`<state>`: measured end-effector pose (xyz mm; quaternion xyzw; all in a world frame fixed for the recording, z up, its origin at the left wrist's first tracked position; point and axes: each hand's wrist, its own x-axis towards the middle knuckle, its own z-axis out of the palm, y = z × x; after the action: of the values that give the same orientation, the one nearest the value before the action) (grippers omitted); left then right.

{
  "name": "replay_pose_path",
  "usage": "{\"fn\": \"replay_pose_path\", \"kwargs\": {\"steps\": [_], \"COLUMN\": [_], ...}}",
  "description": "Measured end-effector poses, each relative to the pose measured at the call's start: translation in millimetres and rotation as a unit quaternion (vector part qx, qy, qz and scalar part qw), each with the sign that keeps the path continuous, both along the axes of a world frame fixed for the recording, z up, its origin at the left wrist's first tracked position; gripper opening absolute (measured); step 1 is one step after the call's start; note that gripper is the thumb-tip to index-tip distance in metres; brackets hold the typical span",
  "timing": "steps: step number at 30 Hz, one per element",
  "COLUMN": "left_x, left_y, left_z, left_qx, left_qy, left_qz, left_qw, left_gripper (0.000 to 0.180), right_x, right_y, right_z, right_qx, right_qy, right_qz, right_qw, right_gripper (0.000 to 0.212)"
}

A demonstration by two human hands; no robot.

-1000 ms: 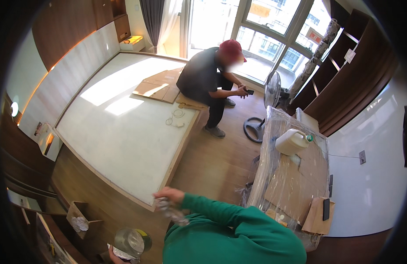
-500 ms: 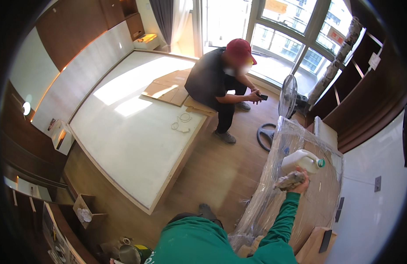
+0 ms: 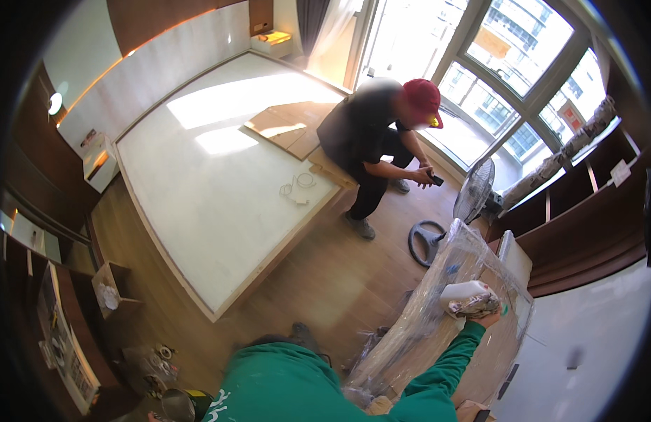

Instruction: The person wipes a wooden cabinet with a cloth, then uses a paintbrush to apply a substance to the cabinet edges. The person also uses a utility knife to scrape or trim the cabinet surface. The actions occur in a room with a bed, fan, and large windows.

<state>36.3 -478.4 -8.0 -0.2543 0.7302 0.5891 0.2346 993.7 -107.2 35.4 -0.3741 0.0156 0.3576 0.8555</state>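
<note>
My right hand [image 3: 486, 319], at the end of a green sleeve, reaches out over a long table wrapped in clear plastic film [image 3: 427, 320]. Its fingers are closed on a crumpled wad of clear plastic [image 3: 473, 304], pressed against a white jug [image 3: 460, 291] with a green cap that lies on the table. Only a sliver of my left hand [image 3: 151, 416] shows at the lower edge, beside a round metal can [image 3: 176, 405]; its grip is hidden.
Another person in a red cap [image 3: 381, 133] squats on the edge of a low white platform [image 3: 213, 190], holding a small dark device. A standing fan [image 3: 455, 211] is on the wooden floor between that person and the table. Wooden boards [image 3: 286, 126] lie on the platform. An open cardboard box [image 3: 114, 292] stands at the left.
My right hand swung from in front of my chest out to the right, to the white jug on the wrapped table, carrying the plastic wad. The view turned right with it.
</note>
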Motion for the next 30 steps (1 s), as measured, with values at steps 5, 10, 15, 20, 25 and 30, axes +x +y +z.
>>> {"fn": "replay_pose_path", "kwargs": {"steps": [5,10,15,20,25,30], "left_x": [-29,-29,-49,-70,-86,-118], "left_y": [-94,-117,-121,-138,-142,-156], "left_z": [2,-14,-31,-54,-65,-58], "left_qx": [0.019,0.228,0.049,0.001,-0.036,-0.036], "left_qy": [0.004,0.096,0.035,-0.011,-0.039,-0.059], "left_qz": [0.031,-0.151,0.179,0.207,0.223,0.267], "left_qw": [0.999,0.957,0.982,0.978,0.973,0.961], "left_gripper": [0.045,0.055,0.035,0.033,0.038,0.032], "right_x": [16,-49,-191,-336,-563,-775], "right_y": [16,30,37,55,78,76], "right_z": [-2,9,37,73,83,94], "right_qx": [-0.073,-0.358,-0.202,-0.104,-0.12,-0.158], "right_qy": [-0.065,-0.668,-0.793,-0.802,-0.458,-0.148], "right_qz": [0.055,-0.016,0.114,0.261,0.485,0.71], "right_qw": [0.994,0.652,0.563,0.527,0.735,0.67], "right_gripper": [0.048,0.046,0.058,0.07,0.054,0.032]}}
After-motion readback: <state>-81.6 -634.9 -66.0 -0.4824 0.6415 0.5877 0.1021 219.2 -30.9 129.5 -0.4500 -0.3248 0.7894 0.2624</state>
